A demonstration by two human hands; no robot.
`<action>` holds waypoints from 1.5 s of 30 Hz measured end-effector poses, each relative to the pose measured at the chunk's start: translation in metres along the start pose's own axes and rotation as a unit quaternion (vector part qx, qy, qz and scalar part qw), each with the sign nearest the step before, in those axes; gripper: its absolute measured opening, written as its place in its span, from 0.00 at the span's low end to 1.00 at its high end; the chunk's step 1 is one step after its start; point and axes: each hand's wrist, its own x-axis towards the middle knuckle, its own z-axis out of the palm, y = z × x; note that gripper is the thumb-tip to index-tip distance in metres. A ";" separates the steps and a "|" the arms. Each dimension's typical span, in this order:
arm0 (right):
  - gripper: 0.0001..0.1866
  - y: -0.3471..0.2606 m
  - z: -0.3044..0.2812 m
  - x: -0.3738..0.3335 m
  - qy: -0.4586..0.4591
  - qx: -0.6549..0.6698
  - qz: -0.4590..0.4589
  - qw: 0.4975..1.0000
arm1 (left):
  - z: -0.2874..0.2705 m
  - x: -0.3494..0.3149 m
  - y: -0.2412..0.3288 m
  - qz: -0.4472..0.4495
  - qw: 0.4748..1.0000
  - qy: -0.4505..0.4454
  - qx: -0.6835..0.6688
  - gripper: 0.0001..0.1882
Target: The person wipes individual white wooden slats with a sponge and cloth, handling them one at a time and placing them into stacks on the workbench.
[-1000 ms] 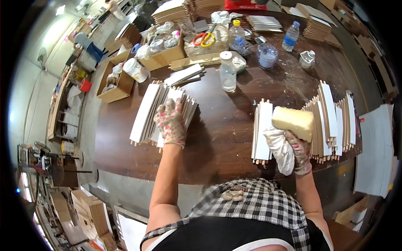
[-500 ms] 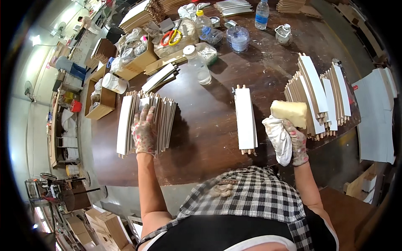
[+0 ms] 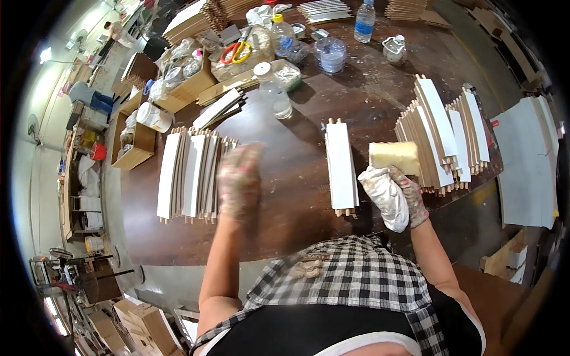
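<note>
White slats split into three groups; right hand loaded, left hand blurred

Clock face laid over the tabletop point(image 3: 285, 222), 12 at the far edge. Slat bundle point(image 3: 191, 172) at 9: pieces side by side, mostly edges showing, a few white faces up, pegs at the ends. Left hand point(image 3: 240, 181), gloved, seen at 8, at the bundle's inner side; finger state can't be told (motion blur), contact neither. Right hand point(image 3: 411, 196), gloved, at 4: fingers wrapped round a white cloth point(image 3: 385, 200). Yellow block point(image 3: 394, 156) seen against the cloth's far end; whether it is gripped can't be told.

Narrow slat stack point(image 3: 341, 169) sits near centre toward 4, squared up, white face on top. Fanned slat heap point(image 3: 436, 127) at 3, uneven.

Progress, judged: partway. Slats already parted into groups; centre stack looks neat, 3 o'clock heap looks unsquared. Whether any faces have been worked on can't be told. Loose strips point(image 3: 218, 110) at 10, clear bottle point(image 3: 274, 95) near 11, both untouched.
</note>
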 end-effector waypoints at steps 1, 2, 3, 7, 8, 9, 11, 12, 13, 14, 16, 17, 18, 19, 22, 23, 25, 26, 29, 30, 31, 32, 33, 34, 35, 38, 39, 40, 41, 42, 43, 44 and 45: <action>0.18 0.004 -0.029 0.010 0.008 0.008 -0.013 1.000 | 0.018 0.006 0.017 0.098 0.993 -0.058 0.039 0.24; 0.18 0.007 -0.029 0.009 0.031 -0.021 -0.044 0.998 | 0.032 0.012 0.033 0.189 0.972 -0.115 0.083 0.27; 0.18 0.005 -0.019 0.006 0.038 -0.038 -0.049 0.997 | 0.042 0.025 0.052 0.243 0.958 -0.146 0.053 0.28; 0.16 -0.009 0.001 -0.012 0.034 -0.105 -0.082 0.991 | 0.076 0.060 0.079 0.403 0.894 -0.181 0.077 0.27; 0.17 -0.011 0.007 -0.017 0.048 -0.124 -0.090 0.987 | 0.080 0.066 0.077 0.409 0.892 -0.178 0.077 0.27; 0.17 -0.010 0.005 -0.020 0.069 -0.111 -0.101 0.986 | 0.082 0.074 0.076 0.431 0.879 -0.187 0.083 0.27; 0.16 -0.011 -0.014 -0.023 0.101 -0.125 -0.118 0.980 | 0.081 0.085 0.076 0.462 0.861 -0.190 0.096 0.25; 0.16 -0.010 -0.019 -0.023 0.126 -0.139 -0.122 0.975 | 0.076 0.087 0.074 0.462 0.862 -0.188 0.090 0.26; 0.17 -0.011 -0.014 -0.026 0.143 -0.139 -0.123 0.972 | 0.080 0.085 0.066 0.450 0.867 -0.203 0.070 0.26; 0.17 -0.010 -0.019 -0.025 0.143 -0.136 -0.123 0.973 | 0.083 0.082 0.058 0.437 0.871 -0.217 0.052 0.26; 0.17 -0.009 -0.035 -0.022 0.142 -0.163 -0.166 0.962 | 0.064 0.080 0.061 0.335 0.895 -0.293 0.018 0.28; 0.16 -0.009 -0.036 -0.021 0.138 -0.169 -0.194 0.956 | 0.055 0.076 0.060 0.225 0.905 -0.361 -0.016 0.30; 0.17 -0.009 -0.058 -0.013 0.112 -0.221 -0.218 0.944 | 0.055 0.067 0.052 0.220 0.905 -0.363 -0.016 0.30; 0.17 -0.008 -0.062 -0.009 0.072 -0.229 -0.262 0.935 | 0.060 0.055 0.039 0.128 0.938 -0.284 -0.148 0.31; 0.17 -0.004 -0.042 -0.009 0.009 -0.127 -0.253 0.959 | 0.053 0.034 0.041 -0.117 0.876 -0.090 -0.459 0.28; 0.17 -0.003 -0.035 -0.011 0.015 -0.199 -0.236 0.951 | 0.048 0.031 0.043 -0.220 0.793 -0.095 -0.560 0.27; 0.20 -0.003 0.003 -0.020 0.008 -0.329 -0.236 0.914 | 0.042 0.035 0.059 -0.317 0.672 -0.055 -0.667 0.21; 0.28 0.002 0.028 -0.019 -0.042 -0.352 -0.301 0.885 | 0.062 0.023 0.041 -0.226 0.766 -0.021 -0.601 0.21; 0.36 0.003 0.058 -0.009 -0.145 -0.561 -0.431 0.691 | 0.074 0.003 0.023 -0.080 0.888 0.077 -0.446 0.25; 0.38 0.012 0.061 -0.003 -0.165 -0.497 -0.455 0.720 | 0.050 0.017 0.049 -0.185 0.783 0.040 -0.592 0.25; 0.40 0.022 0.065 0.003 -0.194 -0.428 -0.476 0.744 | 0.031 0.026 0.067 -0.281 0.647 0.001 -0.708 0.24; 0.42 0.032 0.071 0.009 -0.225 -0.360 -0.495 0.758 | 0.025 0.028 0.076 -0.281 0.646 0.001 -0.710 0.24; 0.41 0.039 0.075 0.009 -0.241 -0.317 -0.405 0.823 | 0.022 0.028 0.082 -0.262 0.665 0.014 -0.699 0.24; 0.39 0.044 0.067 0.008 -0.209 -0.440 -0.418 0.767 | 0.019 0.029 0.087 -0.267 0.656 0.015 -0.706 0.24; 0.37 0.049 0.060 0.007 -0.177 -0.553 -0.430 0.691 | 0.016 0.031 0.092 -0.272 0.647 0.016 -0.713 0.23; 0.35 0.049 0.041 0.008 -0.215 -0.438 -0.314 0.814 | 0.008 0.033 0.103 -0.289 0.628 0.020 -0.722 0.25; 0.34 0.046 0.040 0.011 -0.242 -0.410 -0.316 0.821 | 0.009 0.031 0.100 -0.289 0.630 0.020 -0.721 0.25; 0.33 0.042 0.032 0.011 -0.252 -0.300 -0.238 0.889 | 0.013 0.027 0.094 -0.285 0.634 0.019 -0.719 0.26; 0.32 0.039 0.024 0.011 -0.244 -0.177 -0.164 0.939 | 0.014 0.025 0.091 -0.281 0.637 0.018 -0.718 0.26; 0.31 0.031 0.024 0.011 -0.264 -0.143 -0.109 0.948 | 0.012 0.025 0.091 -0.281 0.638 0.016 -0.717 0.26; 0.31 0.023 0.026 0.012 -0.280 -0.110 -0.054 0.952 | 0.009 0.027 0.092 -0.284 0.650 0.018 -0.704 0.26; 0.31 0.026 0.033 0.015 -0.332 -0.158 -0.146 0.919 | 0.006 0.029 0.094 -0.287 0.663 0.019 -0.691 0.26; 0.31 0.029 0.045 0.016 -0.368 -0.192 -0.242 0.877 | 0.006 0.032 0.097 -0.284 0.659 0.017 -0.696 0.25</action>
